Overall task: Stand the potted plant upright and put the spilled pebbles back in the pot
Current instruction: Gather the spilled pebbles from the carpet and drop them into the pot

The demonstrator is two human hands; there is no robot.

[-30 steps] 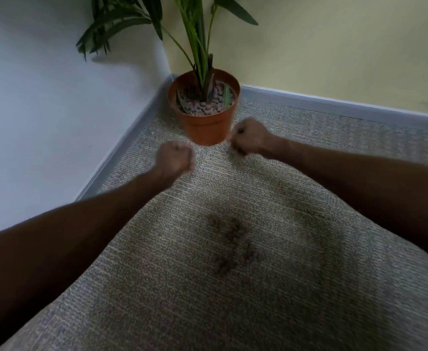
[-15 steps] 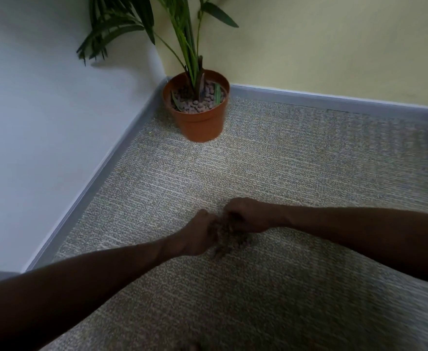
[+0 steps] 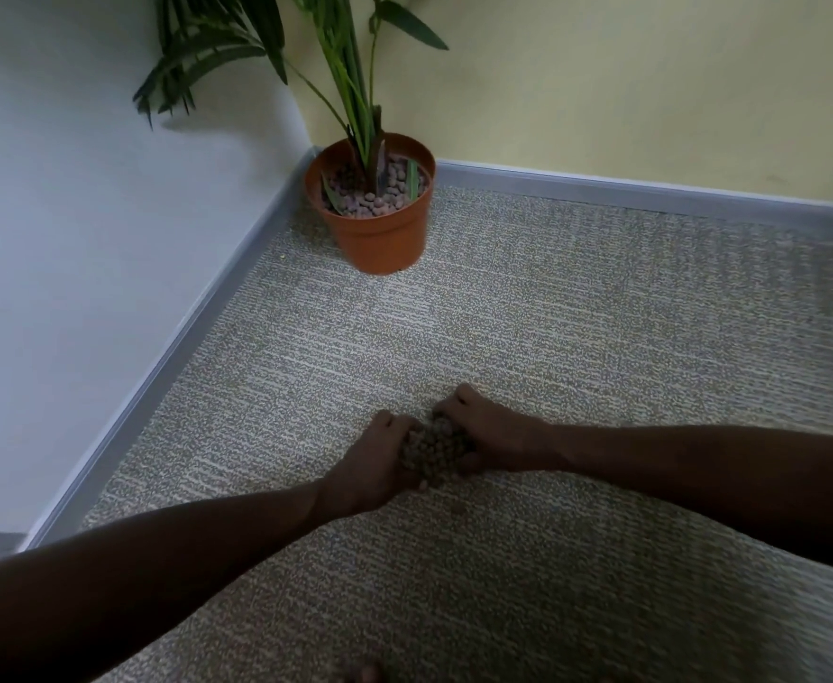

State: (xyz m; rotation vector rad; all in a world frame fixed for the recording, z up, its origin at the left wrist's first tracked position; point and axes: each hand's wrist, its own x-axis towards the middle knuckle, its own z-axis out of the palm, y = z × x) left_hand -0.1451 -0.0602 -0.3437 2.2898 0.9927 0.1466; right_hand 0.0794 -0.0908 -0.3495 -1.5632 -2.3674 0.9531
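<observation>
Both hands now meet low in the middle of the frame, the left hand (image 3: 370,460) and the right hand (image 3: 490,436) cupped toward each other with a heap of pebbles (image 3: 434,448) pressed between the palms. A second ago they were fists up beside the pot and the pebbles lay loose on the carpet (image 3: 577,337); half a second ago the hands had dropped onto that patch, and now the scatter is gathered into one clump between them. Whether the clump has left the carpet I cannot tell.

Further out, in the upper middle of the frame, the pot (image 3: 380,234) stands upright in the corner by the baseboard (image 3: 168,367), its plant (image 3: 355,91) rising out of it and pebbles already covering its top. So the standing-up part looks done, and this is probably the last scoop to carry across. Loose stones could slip out under the palms on the way.
</observation>
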